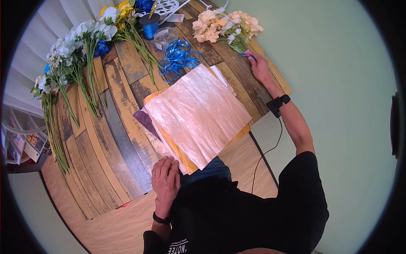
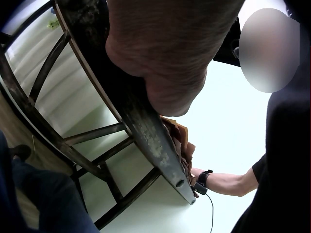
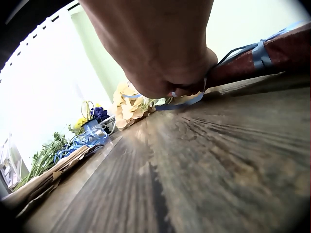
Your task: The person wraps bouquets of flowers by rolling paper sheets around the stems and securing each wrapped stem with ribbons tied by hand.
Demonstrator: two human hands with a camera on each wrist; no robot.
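At the table's right side, my right hand (image 1: 259, 68) grips a bouquet by its wrapped stems, its fingers partly hidden. Peach and white flowers (image 1: 228, 26) spread from the bouquet to the left of that hand. In the right wrist view a dark red wrapping (image 3: 238, 67) tied with blue ribbon (image 3: 262, 56) sticks out past the hand. My left hand (image 1: 165, 177) rests at the near table edge, fingers relaxed, beside the lower left corner of a stack of wrapping paper. A shiny pink sheet (image 1: 198, 112) tops that stack, with orange and purple sheets under it.
White flowers (image 1: 69, 46) with long green stems line the table's left side, yellow flowers (image 1: 124, 9) behind them. At the back are a spool of blue ribbon (image 1: 150, 29), a round clear container (image 1: 165, 37) and a tangle of loose blue ribbon (image 1: 179, 57). A wall borders the right.
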